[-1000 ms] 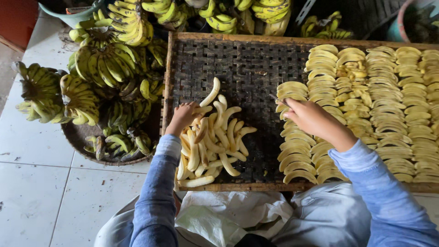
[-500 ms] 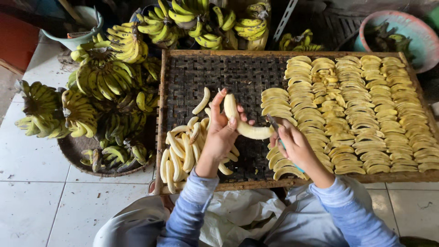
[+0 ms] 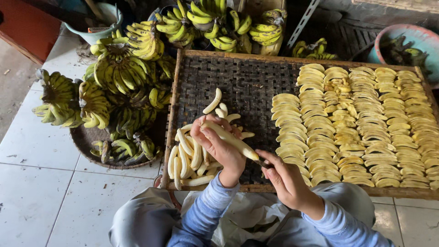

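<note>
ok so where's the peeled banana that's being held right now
In the head view, the peeled banana sits low and centre, gripped in the left hand above the woven tray, between the pile of peeled bananas and the right hand.

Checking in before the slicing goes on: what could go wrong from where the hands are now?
The right hand works a small blade, barely visible, at the tip of the peeled banana close to the left hand; a slip could nick its fingers. The banana is held above the woven tray, so a cut piece might drop onto the pile of peeled bananas instead of the rows of slices.
</note>
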`<state>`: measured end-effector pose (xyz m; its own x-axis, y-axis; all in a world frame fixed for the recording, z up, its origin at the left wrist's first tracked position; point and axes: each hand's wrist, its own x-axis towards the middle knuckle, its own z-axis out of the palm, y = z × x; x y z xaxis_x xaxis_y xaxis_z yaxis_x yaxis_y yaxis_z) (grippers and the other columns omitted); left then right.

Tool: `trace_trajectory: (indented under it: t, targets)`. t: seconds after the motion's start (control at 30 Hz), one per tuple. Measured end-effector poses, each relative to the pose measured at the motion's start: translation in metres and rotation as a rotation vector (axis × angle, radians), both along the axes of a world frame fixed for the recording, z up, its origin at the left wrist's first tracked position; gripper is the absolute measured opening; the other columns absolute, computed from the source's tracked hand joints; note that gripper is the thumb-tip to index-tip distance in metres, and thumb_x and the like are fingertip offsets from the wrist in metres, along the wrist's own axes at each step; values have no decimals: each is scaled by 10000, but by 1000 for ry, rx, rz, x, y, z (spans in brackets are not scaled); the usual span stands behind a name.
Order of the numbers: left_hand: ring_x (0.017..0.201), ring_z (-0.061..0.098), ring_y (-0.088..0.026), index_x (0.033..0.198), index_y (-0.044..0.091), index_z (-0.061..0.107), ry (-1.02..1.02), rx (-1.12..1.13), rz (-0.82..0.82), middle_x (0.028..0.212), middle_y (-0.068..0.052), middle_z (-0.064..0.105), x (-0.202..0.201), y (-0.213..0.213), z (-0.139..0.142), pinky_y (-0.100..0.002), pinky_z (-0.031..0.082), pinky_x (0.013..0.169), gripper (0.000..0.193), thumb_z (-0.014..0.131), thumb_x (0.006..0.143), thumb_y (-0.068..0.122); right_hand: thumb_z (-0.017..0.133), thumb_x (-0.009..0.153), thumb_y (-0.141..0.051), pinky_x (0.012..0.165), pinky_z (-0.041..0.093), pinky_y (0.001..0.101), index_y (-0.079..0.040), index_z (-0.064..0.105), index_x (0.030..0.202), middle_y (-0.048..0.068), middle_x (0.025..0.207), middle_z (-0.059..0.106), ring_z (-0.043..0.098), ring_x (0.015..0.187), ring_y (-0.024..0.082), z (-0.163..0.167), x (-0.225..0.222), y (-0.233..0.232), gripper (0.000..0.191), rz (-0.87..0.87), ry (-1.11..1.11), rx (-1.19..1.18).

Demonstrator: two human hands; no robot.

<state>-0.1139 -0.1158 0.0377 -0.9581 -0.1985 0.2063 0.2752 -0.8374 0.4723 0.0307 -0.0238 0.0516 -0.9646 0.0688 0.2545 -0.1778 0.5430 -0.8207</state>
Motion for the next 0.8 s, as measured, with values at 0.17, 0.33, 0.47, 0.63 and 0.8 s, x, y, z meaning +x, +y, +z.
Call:
trace_trajectory:
  t: [0.17,0.33,0.47,0.63,0.8]
  targets:
    - [784,512,-136,1271,172,428,65,22,79,1110,-72,523,-3,-4,10,-263,449,471,231,404,1163,374,508,1048,-153,677,547,325,-5,524,1434,109,916,716,689,714,224,-2,-1,0,414,15,99,135]
    - [777,495,-133,1272,183,430,56,58,37,1124,-80,518,1,-8,12,-259,431,478,222,393,1171,377,537,1018,-112,683,567,367,4,540,1390,180,1079,748,727,770,294,-6,-2,1,390,-6,145,255]
    - [754,489,-137,1270,196,428,12,76,-43,1119,-89,517,8,-10,14,-259,427,482,216,389,1165,381,535,1011,-140,710,575,389,7,534,1387,186,1104,744,732,814,324,-5,-2,2,404,14,145,296]
    - [749,481,-136,1280,207,422,51,124,-122,1133,-89,514,17,-12,18,-240,414,489,214,394,1159,381,537,1016,-162,738,580,399,15,506,1417,177,1129,741,745,852,328,-3,-3,0,440,48,146,304]
    - [754,483,-142,1283,195,419,1,139,-157,1124,-100,509,21,-12,20,-228,406,496,220,384,1168,379,532,1020,-147,759,571,418,9,498,1410,217,1234,700,724,897,356,-3,-7,0,421,30,247,425]
